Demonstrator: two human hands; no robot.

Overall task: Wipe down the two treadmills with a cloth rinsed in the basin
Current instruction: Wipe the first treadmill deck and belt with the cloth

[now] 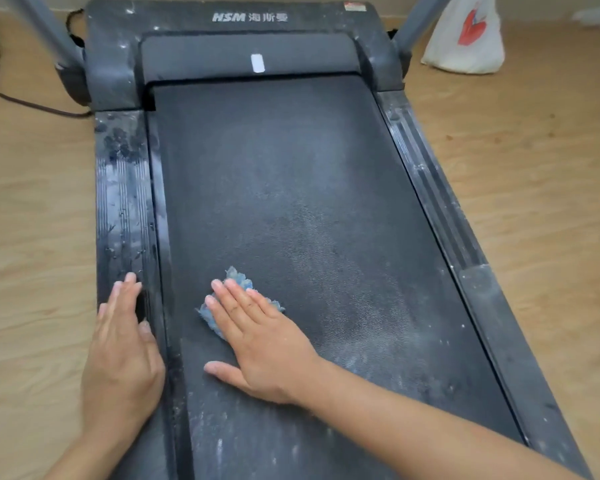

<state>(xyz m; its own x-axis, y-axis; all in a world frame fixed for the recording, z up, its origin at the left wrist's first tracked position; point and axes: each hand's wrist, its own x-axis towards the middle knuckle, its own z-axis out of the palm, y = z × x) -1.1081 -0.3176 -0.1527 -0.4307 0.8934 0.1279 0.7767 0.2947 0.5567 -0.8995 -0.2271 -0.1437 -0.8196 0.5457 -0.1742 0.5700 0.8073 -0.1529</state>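
Observation:
A black treadmill (291,168) fills the view, its belt dusty with pale streaks toward the near right. A small blue cloth (238,278) lies on the belt's near left part. My right hand (257,337) presses flat on the cloth with straight fingers, covering most of it. My left hand (123,348) rests flat on the left side rail (122,188), which looks wet and smeared. The right side rail (440,202) carries white dust specks. No basin and no second treadmill are in view.
Wooden floor (534,168) lies on both sides. A white plastic bag (468,36) with a red print stands at the far right. A dark power cable (11,95) loops on the floor at the far left. Grey uprights (45,26) rise from the treadmill's front corners.

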